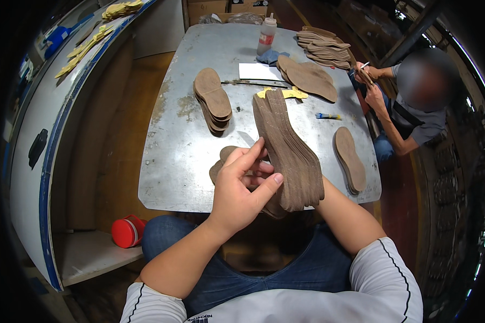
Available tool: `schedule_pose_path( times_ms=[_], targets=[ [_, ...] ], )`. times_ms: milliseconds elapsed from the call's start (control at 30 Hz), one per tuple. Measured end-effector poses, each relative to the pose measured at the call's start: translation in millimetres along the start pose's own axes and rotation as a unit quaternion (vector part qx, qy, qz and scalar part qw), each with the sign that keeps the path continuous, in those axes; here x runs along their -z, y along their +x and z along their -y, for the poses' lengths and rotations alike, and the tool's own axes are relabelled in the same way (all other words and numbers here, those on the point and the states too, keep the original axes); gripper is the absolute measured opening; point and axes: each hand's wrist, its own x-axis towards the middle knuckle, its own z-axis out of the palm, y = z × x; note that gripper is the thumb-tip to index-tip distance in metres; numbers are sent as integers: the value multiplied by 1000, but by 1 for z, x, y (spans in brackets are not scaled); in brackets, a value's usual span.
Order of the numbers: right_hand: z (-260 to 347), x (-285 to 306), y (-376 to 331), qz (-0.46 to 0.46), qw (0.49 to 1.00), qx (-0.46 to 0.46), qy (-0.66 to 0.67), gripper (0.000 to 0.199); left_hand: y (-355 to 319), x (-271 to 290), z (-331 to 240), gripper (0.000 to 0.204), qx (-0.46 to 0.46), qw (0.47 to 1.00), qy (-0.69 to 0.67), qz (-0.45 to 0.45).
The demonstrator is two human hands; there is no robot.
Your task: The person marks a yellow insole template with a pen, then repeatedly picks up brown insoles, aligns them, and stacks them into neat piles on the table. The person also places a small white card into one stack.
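A thick stack of brown shoe-sole-shaped insoles point(291, 156) is held up on edge above the near part of the table, their layered edges facing me. My left hand point(242, 185) is closed at its left side, with thumb and fingertips against the edges. My right forearm point(347, 215) passes behind the stack's lower right. The right hand holds the stack from behind, its fingers hidden. Partly covered by my left hand, more brown insoles point(216, 171) lie on the table. Yellow pieces point(293, 93) show just beyond the stack's top.
On the metal table point(167, 177) are insole piles at left point(213, 99), right point(350, 161) and far right point(323, 47), loose insoles point(312, 79), white paper point(261, 71), a squeeze bottle point(267, 35), a blue cloth point(272, 56) and pens point(328, 116). A co-worker point(415, 107) sits at right; a shelf stands left.
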Motion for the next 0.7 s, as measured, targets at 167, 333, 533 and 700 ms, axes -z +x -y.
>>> schedule_pose_path(
  times_ms=[167,333,533,700],
  targets=[
    [-4,-11,-1,-1,999,17,-50,56,6,1,5,61,21,999,34,-27],
    [-5,-21,-6,-51,998,20,-23,61,6,1,5,53,30,999,-7,-29],
    [-5,-14,-3,52,998,7,-26,64,4,1,1,51,33,999,-8,-25],
    [-6,-6,-7,9,897,134,-421,65,1,2,-2,52,41,999,4,-20]
  ],
)
